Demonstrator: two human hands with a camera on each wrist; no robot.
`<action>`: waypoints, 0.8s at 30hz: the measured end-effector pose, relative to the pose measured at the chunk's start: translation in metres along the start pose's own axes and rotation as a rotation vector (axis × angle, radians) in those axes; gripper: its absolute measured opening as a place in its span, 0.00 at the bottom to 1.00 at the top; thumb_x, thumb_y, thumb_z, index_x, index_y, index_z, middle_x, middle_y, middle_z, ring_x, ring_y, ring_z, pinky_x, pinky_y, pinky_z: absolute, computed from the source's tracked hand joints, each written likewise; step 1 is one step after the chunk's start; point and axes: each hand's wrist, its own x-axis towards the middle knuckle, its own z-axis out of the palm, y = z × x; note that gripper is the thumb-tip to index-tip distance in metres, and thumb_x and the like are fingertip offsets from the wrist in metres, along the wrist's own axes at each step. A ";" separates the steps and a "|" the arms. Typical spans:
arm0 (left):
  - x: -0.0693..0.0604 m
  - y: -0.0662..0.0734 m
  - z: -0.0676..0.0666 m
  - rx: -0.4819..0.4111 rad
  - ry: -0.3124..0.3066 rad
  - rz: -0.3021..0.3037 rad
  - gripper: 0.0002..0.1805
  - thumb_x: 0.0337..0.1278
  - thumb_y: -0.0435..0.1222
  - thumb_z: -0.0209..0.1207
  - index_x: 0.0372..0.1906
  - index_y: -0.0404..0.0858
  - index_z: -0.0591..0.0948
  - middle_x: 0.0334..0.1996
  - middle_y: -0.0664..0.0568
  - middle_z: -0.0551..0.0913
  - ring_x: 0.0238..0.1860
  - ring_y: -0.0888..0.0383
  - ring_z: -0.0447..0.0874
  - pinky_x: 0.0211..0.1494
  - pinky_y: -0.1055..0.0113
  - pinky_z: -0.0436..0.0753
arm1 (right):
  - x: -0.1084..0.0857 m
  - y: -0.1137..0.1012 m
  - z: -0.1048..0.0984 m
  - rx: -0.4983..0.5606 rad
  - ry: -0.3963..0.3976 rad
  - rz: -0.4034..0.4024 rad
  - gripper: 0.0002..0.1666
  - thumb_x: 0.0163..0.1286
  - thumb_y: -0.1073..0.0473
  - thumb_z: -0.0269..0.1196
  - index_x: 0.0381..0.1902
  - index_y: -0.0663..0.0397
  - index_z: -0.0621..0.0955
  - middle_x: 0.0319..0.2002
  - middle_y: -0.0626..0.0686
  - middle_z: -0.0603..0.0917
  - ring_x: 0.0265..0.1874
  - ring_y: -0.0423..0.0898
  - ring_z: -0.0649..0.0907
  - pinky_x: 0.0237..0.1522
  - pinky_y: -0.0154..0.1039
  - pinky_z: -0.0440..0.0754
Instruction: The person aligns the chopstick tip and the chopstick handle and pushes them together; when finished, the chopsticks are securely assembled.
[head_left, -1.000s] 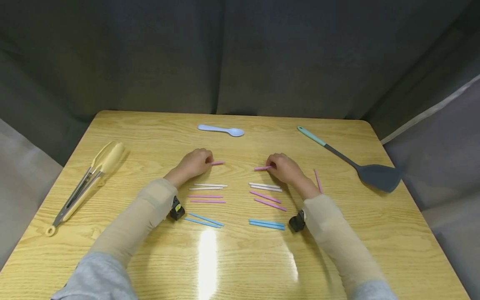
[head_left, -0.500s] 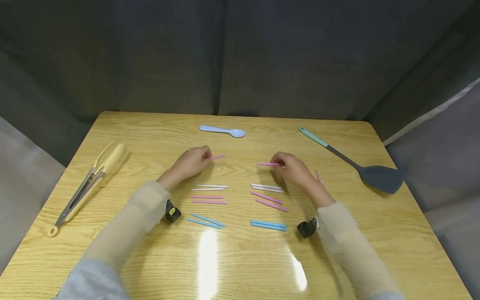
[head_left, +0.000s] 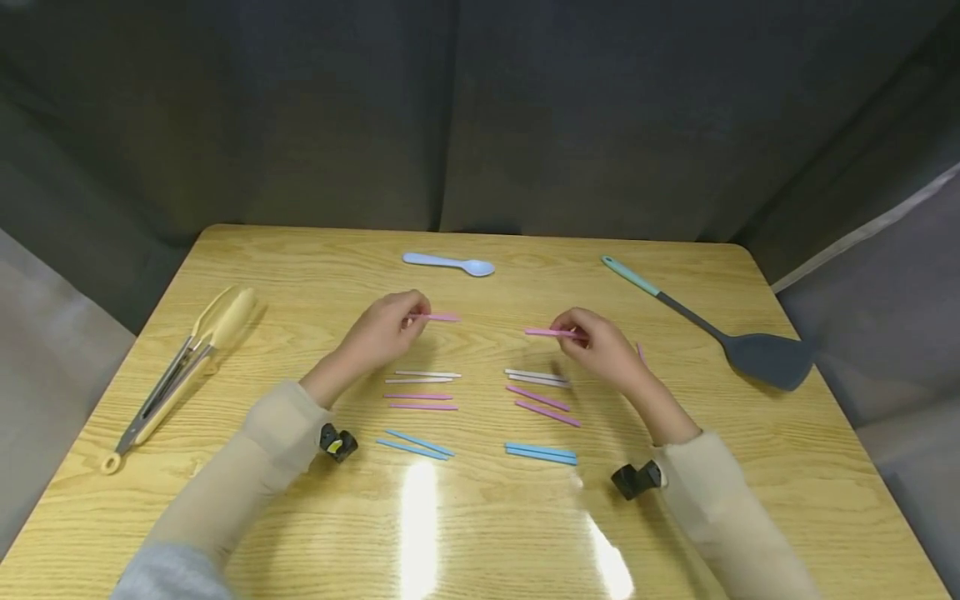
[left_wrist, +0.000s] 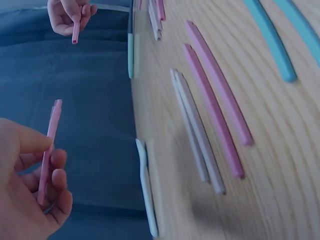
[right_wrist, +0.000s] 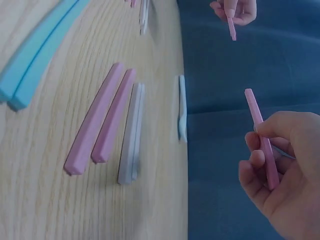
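Closest to me, on the bench (head_left: 315, 525): two pairs of blue sticks; the left blue pair (head_left: 411, 450) has a small gap, while in the right blue pair (head_left: 540, 457) the sticks lie side by side.
Pink row: behind the blue, a left pink pair (head_left: 417, 396) and a right pink pair (head_left: 538, 398), in each the sticks a little apart.
White row: just beyond, a left white pair (head_left: 420, 381) and a right white pair (head_left: 537, 376).
Far left: the tongs (head_left: 180, 393), yellow and grey, lie slanting, well apart from all sticks.
Beyond my right wrist: a lone pink stick (head_left: 640, 352), partly hidden by this wrist.
Right hand (head_left: 600, 346): narrow, I pinch one pink stick (head_left: 543, 332) above the bench; its free end points to the left.
Left hand (head_left: 386, 325): also narrow, I pinch another pink stick (head_left: 444, 317) above the bench, pointing to the right, with a gap between both.
Far right: a turner (head_left: 765, 358) with green handle and dark blade.
Near the far edge: a light blue spoon (head_left: 448, 263).
Behind everything: a dark curtain (head_left: 442, 117).
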 end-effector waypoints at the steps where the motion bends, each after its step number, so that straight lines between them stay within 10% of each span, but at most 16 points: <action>1: -0.001 0.003 -0.001 -0.018 -0.002 0.000 0.05 0.59 0.34 0.51 0.38 0.38 0.75 0.32 0.50 0.77 0.34 0.56 0.74 0.36 0.63 0.75 | -0.002 -0.002 -0.001 -0.005 0.005 -0.006 0.09 0.64 0.67 0.54 0.42 0.60 0.77 0.33 0.54 0.78 0.27 0.46 0.73 0.30 0.39 0.73; 24: -0.016 0.036 0.001 -0.205 0.113 0.189 0.04 0.50 0.31 0.60 0.32 0.35 0.83 0.27 0.52 0.78 0.25 0.63 0.70 0.27 0.73 0.73 | -0.022 -0.026 -0.008 0.032 0.040 -0.050 0.08 0.59 0.67 0.61 0.38 0.58 0.82 0.30 0.50 0.80 0.27 0.42 0.76 0.28 0.33 0.76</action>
